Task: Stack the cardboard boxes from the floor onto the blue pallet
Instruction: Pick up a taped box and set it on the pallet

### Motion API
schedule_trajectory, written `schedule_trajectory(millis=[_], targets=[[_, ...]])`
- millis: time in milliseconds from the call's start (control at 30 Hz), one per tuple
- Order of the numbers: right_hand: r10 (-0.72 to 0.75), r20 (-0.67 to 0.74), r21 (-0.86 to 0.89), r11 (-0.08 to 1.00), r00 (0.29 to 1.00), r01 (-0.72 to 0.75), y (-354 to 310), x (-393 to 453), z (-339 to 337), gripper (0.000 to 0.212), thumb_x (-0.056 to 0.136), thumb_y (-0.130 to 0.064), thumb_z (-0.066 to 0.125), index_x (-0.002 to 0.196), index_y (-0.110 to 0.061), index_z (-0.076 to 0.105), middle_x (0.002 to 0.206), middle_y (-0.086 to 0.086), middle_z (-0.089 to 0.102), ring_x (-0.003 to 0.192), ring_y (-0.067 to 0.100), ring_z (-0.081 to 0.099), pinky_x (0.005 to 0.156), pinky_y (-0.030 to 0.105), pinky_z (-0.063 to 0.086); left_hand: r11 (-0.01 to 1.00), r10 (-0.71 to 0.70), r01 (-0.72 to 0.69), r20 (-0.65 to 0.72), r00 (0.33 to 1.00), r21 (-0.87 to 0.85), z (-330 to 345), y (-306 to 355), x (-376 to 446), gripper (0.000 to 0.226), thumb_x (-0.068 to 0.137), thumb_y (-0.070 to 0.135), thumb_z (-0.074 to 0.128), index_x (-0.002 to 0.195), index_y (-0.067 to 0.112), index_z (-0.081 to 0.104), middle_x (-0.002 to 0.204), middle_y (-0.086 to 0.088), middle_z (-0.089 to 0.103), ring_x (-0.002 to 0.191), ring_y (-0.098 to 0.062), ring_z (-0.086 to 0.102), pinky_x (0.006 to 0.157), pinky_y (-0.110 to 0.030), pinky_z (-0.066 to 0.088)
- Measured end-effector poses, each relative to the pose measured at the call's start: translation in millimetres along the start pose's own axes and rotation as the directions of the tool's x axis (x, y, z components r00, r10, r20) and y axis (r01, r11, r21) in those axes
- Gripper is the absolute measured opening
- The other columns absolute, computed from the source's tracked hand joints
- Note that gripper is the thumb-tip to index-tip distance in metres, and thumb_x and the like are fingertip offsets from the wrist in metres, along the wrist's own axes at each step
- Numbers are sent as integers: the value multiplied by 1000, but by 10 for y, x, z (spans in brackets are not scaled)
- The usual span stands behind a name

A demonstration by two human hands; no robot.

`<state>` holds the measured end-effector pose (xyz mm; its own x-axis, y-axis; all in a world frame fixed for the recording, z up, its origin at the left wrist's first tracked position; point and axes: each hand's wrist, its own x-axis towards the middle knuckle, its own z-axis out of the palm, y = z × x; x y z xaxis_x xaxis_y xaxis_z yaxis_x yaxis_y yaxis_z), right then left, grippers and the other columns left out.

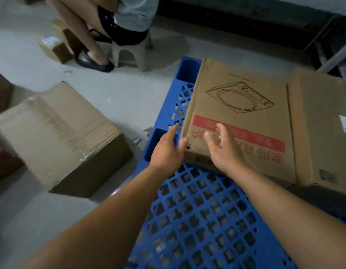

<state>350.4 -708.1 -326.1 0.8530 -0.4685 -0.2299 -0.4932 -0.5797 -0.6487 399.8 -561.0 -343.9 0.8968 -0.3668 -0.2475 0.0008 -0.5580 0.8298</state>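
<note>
Printed box [238, 117] sits on blue pallet [197, 220], flush beside another box [321, 129]. Left hand [166, 152] and right hand [222, 146] both open at its near corner, gripping nothing, probably squaring it. Floor box [59, 136] waits left.

Two cardboard boxes lie flat on the blue pallet [197, 210] — a printed box [240, 105] beside a plain box [319, 123]; a taped box [59, 133] sits on the floor.

A seated person [117, 22] on a pale plastic stool [131, 53], dark shelving [245, 26] behind.
</note>
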Motion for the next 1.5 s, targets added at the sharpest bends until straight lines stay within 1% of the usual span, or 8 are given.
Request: schedule_trajectory(millis=[67,167,267,600,900,1100,1367,1500], targets=[[-4,55,26,1000,998,2,-322,-136,92,66,97,-53,36,152,-21,21,155,1,31,139,18,34,112,41,31,996,-75,71,-71,995,-49,-310,-57,-185,58,100,39,45,152,22,27,150,-2,42,137,-19,41,108,-34,39],[-35,135,68,997,990,26,-844,-382,206,63,98,-52,34,151,-20,24,154,1,33,138,18,37,110,37,33,964,-222,190,-171,960,-185,-803,-71,-517,57,99,40,44,151,18,30,146,-4,47,128,-18,49,92,-21,49],[-47,217,90,996,975,27,-1335,-678,306,60,99,-51,33,150,-21,24,153,-1,34,135,18,40,106,35,35,931,-316,252,-235,919,-265,-1257,1,-886,56,100,40,43,149,14,34,146,-4,47,131,-17,46,107,-28,37],[-113,401,77,993,909,89,-2626,-1685,631,60,99,-48,34,148,-14,29,151,5,39,135,23,40,108,35,31,837,-510,347,-374,775,-424,-2474,30,-2072,57,99,44,43,149,19,33,145,-4,48,130,-18,47,98,-25,35],[-201,459,88,980,865,180,-3634,-2547,1008,60,100,-46,35,147,-10,31,150,8,39,135,25,40,106,32,31,804,-568,337,-465,679,-490,-3476,-177,-3070,57,100,43,41,151,18,29,148,-5,43,133,-20,43,100,-29,35],[-268,493,122,963,828,239,-4271,-3108,1303,59,100,-49,32,148,-15,31,147,4,43,130,23,44,90,27,31,789,-594,315,-521,613,-528,-4137,-404,-3668,57,100,43,41,150,18,31,144,-3,48,129,-19,46,96,-26,36],[-318,564,117,944,762,307,-4837,-3466,1740,57,100,-51,29,148,-19,29,148,4,42,130,24,43,89,30,33,747,-643,277,-550,533,-605,-4752,-706,-4108,57,101,41,39,151,17,27,136,0,48,113,-13,45,87,-22,40],[-325,595,124,941,735,316,-5122,-3530,2074,60,99,-53,30,148,-19,30,147,4,43,130,24,43,94,32,35,712,-681,272,-542,492,-647,-5047,-925,-4205,59,101,42,38,152,16,25,145,-4,43,120,-13,42,97,-28,32]])
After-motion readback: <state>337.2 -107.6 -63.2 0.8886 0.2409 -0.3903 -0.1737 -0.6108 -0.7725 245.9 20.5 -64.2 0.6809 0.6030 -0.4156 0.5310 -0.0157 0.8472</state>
